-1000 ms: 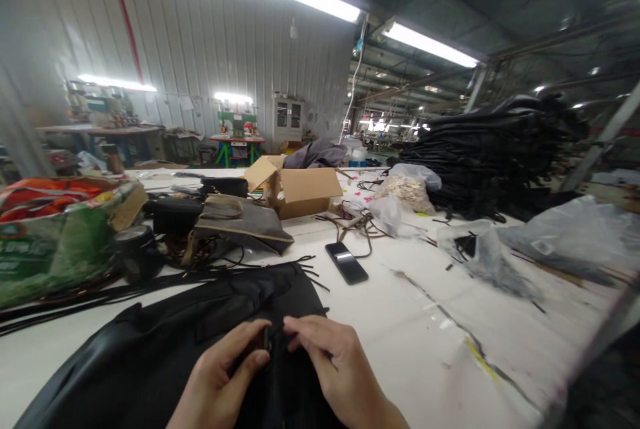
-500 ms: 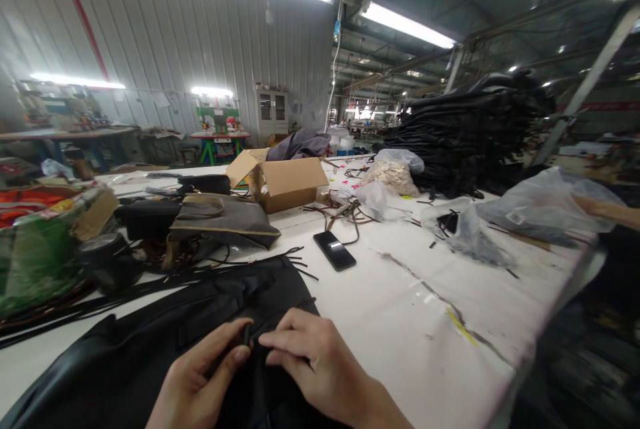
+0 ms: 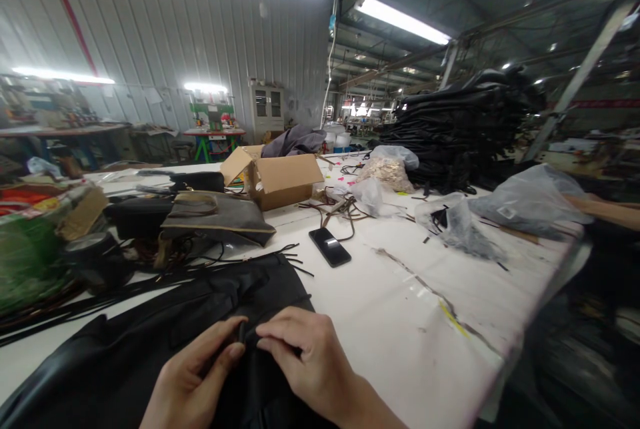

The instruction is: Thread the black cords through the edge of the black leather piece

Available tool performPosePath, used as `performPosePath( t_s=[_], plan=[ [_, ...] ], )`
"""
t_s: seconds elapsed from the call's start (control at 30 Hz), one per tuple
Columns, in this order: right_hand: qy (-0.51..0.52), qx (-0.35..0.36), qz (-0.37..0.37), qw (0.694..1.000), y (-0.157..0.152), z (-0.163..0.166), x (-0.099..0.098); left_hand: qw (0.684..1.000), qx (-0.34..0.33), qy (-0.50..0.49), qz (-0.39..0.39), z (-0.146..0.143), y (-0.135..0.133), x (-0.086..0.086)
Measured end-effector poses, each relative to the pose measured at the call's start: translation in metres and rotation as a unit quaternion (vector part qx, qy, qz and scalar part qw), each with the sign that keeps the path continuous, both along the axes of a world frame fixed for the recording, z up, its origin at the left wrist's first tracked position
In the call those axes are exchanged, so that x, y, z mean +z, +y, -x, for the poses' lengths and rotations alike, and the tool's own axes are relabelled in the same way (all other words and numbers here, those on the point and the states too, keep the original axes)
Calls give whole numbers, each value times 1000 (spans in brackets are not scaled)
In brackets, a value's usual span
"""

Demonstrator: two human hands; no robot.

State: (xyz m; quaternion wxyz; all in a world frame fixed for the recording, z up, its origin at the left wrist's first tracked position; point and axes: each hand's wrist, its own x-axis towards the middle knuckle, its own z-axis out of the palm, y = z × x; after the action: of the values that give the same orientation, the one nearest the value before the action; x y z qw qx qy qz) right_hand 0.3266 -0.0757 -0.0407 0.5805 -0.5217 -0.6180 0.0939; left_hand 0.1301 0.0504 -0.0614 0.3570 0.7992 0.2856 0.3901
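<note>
A black leather garment (image 3: pixel 150 335) lies spread on the white table (image 3: pixel 400 309) in front of me. Both hands rest on it at the bottom of the view. My left hand (image 3: pixel 193 382) pinches a small dark piece (image 3: pixel 242 331) on the garment between thumb and fingers. Right beside it, my right hand (image 3: pixel 305 362) is closed in a pinch on the leather, fingertips almost touching the left thumb. What exactly the small piece is stays too small to tell.
A black phone (image 3: pixel 329 247) lies past the garment. Behind it are an open cardboard box (image 3: pixel 273 179), a grey-brown bag (image 3: pixel 215 219), black cords (image 3: pixel 125 282), plastic bags (image 3: pixel 530 205), a tall stack of black material (image 3: pixel 460 135) and a green sack (image 3: pixel 25 255) at left.
The view has swung to the right and tilted slightly, so table items sit further left in frame. Both hands keep their pinch on the garment with little movement.
</note>
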Motion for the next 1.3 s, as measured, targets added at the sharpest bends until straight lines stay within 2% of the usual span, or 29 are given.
performPosePath(
  t_s=[0.17, 0.53, 0.97, 1.3],
  plan=[
    [-18, -23, -1, 1000, 0, 3, 3, 1000, 1, -9, -3, -4, -3, 2],
    [-45, -23, 5, 999, 1, 4, 2, 999, 14, -25, -16, -6, -5, 4],
    [-100, -43, 22, 994, 2, 3, -1, 999, 8, -20, -27, -4, -6, -1],
    [-104, -31, 9, 994, 2, 2, -3, 998, 2, -58, -31, -11, -14, 14]
  ],
)
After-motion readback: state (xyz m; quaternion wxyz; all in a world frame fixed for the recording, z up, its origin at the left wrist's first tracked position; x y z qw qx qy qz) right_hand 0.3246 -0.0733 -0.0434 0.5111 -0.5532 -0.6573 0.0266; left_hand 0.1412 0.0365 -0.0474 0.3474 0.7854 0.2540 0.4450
